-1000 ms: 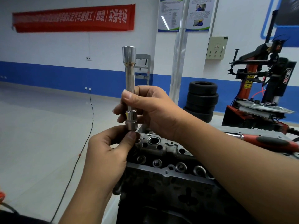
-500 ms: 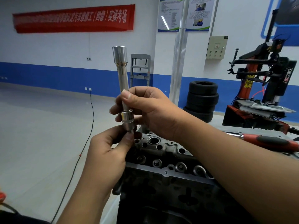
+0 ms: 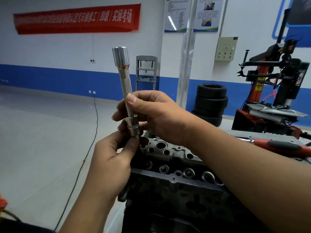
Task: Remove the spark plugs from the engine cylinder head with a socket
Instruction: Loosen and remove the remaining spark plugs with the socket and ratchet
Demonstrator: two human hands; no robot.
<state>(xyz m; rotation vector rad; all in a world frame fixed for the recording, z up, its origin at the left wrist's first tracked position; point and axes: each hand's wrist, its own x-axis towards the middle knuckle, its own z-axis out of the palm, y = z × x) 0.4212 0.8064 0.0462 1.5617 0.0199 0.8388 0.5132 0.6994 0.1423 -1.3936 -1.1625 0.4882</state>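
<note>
Socket [image 3: 125, 91], tilted further left than before, gripped by right hand [image 3: 156, 115], left hand [image 3: 116, 152] pinching its base

Bright, even indoor light is filling the room, and the white wall [image 3: 50, 47] and pale floor [image 3: 42, 140] are looking slightly washed out. A strip lamp is reflecting as a white streak on the glossy poster [image 3: 176, 14]. The chrome socket extension [image 3: 123, 78] is catching sharp highlights along its shaft. The wide lens is bowing the blue wall stripe [image 3: 50, 76] and stretching the edges, where the right forearm [image 3: 252, 174] is blurring softly. The engine block's lower face [image 3: 168, 207] is sitting in deep shadow.
</note>
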